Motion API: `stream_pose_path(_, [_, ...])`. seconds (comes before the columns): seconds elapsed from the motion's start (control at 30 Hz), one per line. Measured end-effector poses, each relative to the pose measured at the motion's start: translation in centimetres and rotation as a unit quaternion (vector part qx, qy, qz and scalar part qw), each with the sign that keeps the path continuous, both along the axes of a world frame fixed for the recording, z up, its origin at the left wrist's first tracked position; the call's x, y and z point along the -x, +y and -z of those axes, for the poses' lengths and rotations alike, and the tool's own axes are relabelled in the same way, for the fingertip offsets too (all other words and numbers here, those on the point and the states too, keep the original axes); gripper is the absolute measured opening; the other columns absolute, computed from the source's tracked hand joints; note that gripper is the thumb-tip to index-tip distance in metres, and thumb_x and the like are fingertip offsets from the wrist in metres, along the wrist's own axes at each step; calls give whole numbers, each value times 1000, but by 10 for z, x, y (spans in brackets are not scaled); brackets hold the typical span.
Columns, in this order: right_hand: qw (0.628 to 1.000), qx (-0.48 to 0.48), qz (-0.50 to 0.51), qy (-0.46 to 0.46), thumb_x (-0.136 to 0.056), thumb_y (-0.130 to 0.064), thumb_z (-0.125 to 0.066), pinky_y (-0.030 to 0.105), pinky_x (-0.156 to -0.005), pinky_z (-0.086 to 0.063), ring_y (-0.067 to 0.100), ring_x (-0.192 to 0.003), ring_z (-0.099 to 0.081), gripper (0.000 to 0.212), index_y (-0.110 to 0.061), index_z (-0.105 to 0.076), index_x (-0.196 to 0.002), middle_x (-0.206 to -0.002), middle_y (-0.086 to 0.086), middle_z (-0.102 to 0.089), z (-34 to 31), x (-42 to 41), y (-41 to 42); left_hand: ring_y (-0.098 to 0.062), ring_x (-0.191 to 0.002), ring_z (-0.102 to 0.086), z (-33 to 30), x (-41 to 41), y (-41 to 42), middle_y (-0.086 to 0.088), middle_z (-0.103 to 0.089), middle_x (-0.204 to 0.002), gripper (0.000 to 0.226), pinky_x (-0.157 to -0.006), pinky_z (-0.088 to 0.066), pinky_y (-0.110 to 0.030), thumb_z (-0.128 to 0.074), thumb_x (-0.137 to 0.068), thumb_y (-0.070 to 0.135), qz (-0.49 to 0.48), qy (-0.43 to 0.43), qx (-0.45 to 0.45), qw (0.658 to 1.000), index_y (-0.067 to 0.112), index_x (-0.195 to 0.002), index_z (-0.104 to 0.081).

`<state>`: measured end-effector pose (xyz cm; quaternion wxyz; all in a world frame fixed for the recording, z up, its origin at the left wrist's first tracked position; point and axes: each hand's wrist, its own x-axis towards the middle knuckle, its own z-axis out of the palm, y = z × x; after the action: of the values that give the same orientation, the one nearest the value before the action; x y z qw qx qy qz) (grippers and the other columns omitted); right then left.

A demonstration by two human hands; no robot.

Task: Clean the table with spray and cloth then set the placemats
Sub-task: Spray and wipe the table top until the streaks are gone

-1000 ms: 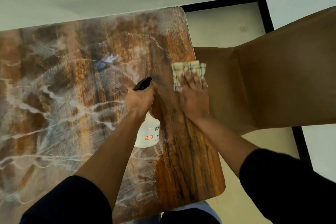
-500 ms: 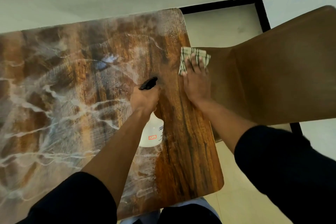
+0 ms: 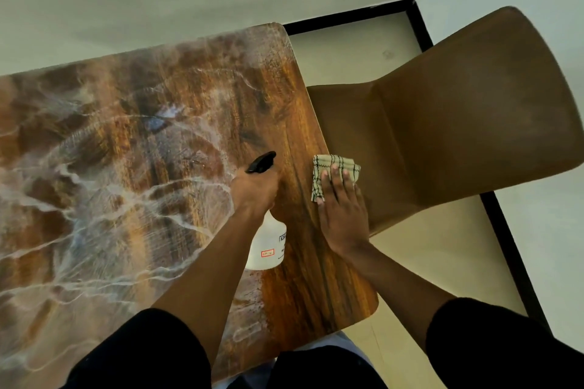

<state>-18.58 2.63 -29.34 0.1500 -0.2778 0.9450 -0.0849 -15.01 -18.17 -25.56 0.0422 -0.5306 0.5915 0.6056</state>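
L hand point(image 3: 254, 191) is clenched round the neck of the spray bottle point(image 3: 267, 248), which stands on the table point(image 3: 132, 142) near its R edge; black nozzle point(image 3: 260, 162) sticks out past the knuckles and points away from the person, white body w/ a small label shows below the wrist. R hand point(image 3: 343, 216) lies flat w/ fingers point(image 3: 334, 177) straight, pressing the cloth point(image 3: 331, 167) onto the table right at the R edge; cloth is pale w/ dark check lines, folded, partly overhanging the edge. Bottle and cloth sit just beside each other, not touching. Table top is wood-grain, w/ whitish wet streaks over most of the L part. A brown chair point(image 3: 458, 123) stands by the R edge. Both sleeves are black. No placemats in view.
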Motion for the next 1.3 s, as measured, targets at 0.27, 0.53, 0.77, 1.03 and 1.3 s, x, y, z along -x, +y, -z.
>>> stream_pose_path(0.27, [1000, 22, -9, -11, -110, -40, -28, 51, -128, -16, 30, -160, -2, 59, -19, -18, -165, -173, 5, -9, -3, 92, -90, -19, -56, -60, 6, 8, -16, -6, -69, -77, 48, -49, -44, -25, -74, -89, 37, -32, -4, 1, 999, 21, -134, -71])
stream_pose_path(0.53, [997, -2, -71, 11, -110, -35, -32, 52, -129, -9, 33, -160, 0, 60, -20, -14, -165, -173, 9, -5, -5, 186, -174, -10, -43, -55, -2, 35, -49, -5, -72, -71, 25, -45, -45, -25, -75, -95, 28, -70, -9, 10, 997, 5, -105, -78])
stream_pose_path(0.77, [997, 35, -75, 11, -111, -37, -30, 53, -129, -12, 30, -160, -1, 57, -21, -20, -164, -173, 6, -10, 1, 184, -174, -25, -55, -62, -23, 67, -91, -10, -74, -76, 26, -58, -55, -36, -74, -86, 34, -140, -15, 62, 988, 13, -100, -76])
stream_pose_path(1.03, [983, 53, -177, 13, -111, -37, -31, 49, -129, -8, 23, -160, 6, 59, -23, -14, -166, -174, 3, -4, 8, 97, -111, -25, -64, -64, -30, 81, -126, -11, -72, -76, 15, -64, -53, -39, -70, -96, 21, -168, 13, 102, 980, 20, -81, -68])
stream_pose_path(1.3, [990, 31, -136, 22, -109, -46, -28, 49, -130, -2, 29, -160, -1, 62, -22, -18, -165, -173, 4, -11, 0, 176, -211, -18, -59, -57, -20, 72, -127, -4, -66, -73, 33, -52, -49, -31, -70, -99, 16, -114, 20, 82, 990, 29, -130, -70])
